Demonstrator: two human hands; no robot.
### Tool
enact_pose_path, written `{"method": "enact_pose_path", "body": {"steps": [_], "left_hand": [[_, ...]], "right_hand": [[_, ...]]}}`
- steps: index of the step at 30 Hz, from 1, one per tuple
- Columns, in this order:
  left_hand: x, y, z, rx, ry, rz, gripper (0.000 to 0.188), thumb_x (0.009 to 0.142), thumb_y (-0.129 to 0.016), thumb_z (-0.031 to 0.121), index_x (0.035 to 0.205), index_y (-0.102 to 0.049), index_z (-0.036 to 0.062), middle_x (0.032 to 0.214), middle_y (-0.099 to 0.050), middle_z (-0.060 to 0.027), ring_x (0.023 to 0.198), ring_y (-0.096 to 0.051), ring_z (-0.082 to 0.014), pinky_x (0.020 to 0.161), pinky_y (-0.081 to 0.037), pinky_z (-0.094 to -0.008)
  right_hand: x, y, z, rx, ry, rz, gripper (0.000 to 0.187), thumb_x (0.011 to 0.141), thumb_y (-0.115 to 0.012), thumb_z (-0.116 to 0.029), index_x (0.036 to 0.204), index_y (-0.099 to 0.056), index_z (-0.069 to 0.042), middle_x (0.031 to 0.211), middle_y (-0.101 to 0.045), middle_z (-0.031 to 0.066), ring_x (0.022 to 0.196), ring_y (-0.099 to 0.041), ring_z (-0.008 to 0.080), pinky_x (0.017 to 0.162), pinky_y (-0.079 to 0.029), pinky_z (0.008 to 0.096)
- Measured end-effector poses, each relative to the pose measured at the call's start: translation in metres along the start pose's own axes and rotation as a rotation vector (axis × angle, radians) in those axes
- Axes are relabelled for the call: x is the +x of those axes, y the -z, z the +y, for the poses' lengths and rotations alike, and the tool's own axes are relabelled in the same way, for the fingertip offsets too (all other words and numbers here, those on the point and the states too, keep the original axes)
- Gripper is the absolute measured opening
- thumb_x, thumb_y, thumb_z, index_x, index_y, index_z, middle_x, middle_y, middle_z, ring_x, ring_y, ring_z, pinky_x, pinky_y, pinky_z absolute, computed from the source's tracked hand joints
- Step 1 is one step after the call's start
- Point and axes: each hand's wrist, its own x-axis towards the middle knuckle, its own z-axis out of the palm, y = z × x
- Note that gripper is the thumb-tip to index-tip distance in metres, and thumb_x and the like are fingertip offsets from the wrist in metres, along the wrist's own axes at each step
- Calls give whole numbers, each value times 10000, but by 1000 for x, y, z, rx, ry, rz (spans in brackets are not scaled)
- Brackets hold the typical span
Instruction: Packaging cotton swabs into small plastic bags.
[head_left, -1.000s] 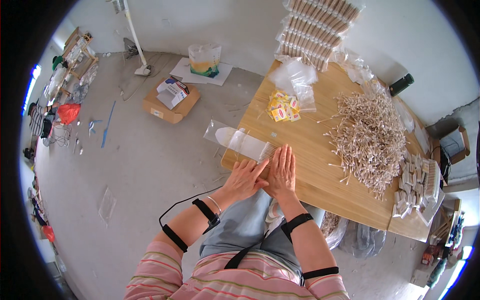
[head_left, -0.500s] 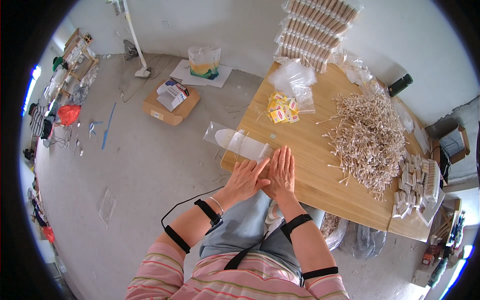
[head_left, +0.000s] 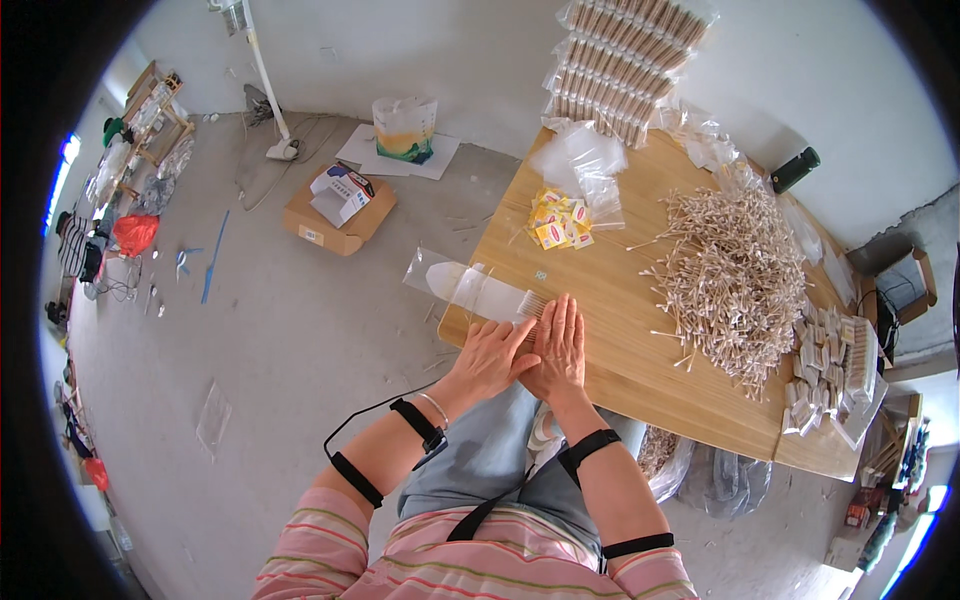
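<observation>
A clear plastic bag with a white card inside (head_left: 488, 293) lies across the table's near left corner, its far end sticking out past the edge. A row of cotton swabs (head_left: 533, 303) shows in the bag's near end, partly hidden under my hands. My right hand (head_left: 560, 350) is laid flat over that end, fingers stretched out and side by side. Against it rests my left hand (head_left: 488, 360), its index finger extended onto the swabs and its other fingers loosely bent. Neither hand visibly grips anything.
On the wooden table (head_left: 620, 340) lie a big heap of loose cotton swabs (head_left: 735, 280), yellow-and-white labels (head_left: 560, 220), empty clear bags (head_left: 590, 165) and small swab packs (head_left: 825, 370). Stacked swab packs (head_left: 620, 75) stand at the back. A cardboard box (head_left: 340, 212) sits on the floor.
</observation>
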Motion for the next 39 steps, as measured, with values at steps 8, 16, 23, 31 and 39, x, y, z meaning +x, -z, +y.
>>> {"method": "enact_pose_path", "body": {"steps": [8, 16, 23, 31, 39], "left_hand": [[5, -5, -3, 47, 22, -50, 609, 928, -516, 467, 1393, -431, 83, 970, -624, -129, 942, -578, -314, 874, -390, -430], [7, -4, -3, 6, 29, -9, 608, 932, -513, 464, 1389, -430, 71, 958, -633, -137, 926, -593, -328, 866, -393, -440], [13, -4, -2, 34, 23, -29, 632, 938, -487, 488, 1393, -415, 56, 934, -656, -148, 903, -617, -343, 854, -407, -450], [13, -1, -2, -3, 42, -19, 620, 935, -493, 480, 1393, -412, 70, 942, -666, -172, 890, -630, -353, 832, -422, -460], [25, 9, 4, 3, 120, -184, 622, 937, -489, 481, 1396, -400, 70, 927, -684, -176, 848, -653, -354, 806, -439, -482]], "right_hand": [[0, 5, -2, 38, -2, -4, 828, 876, -477, -408, 1464, -169, 87, 1558, -74, 267, 1468, -29, 374, 1191, -33, 452], [-1, 7, -4, 50, -3, -18, 858, 865, -501, -420, 1466, -158, 88, 1556, -82, 270, 1467, -37, 373, 1191, -43, 451], [-2, -1, 1, 56, 27, 73, 859, 858, -517, -426, 1456, -189, 96, 1547, -108, 284, 1462, -61, 388, 1187, -54, 466], [-2, 2, -1, 83, 30, 62, 845, 859, -529, -412, 1448, -206, 101, 1542, -112, 296, 1460, -66, 395, 1184, -60, 475], [-2, -1, 0, 124, 40, 111, 826, 875, -505, -413, 1443, -211, 110, 1535, -125, 306, 1457, -77, 402, 1184, -67, 476]]}}
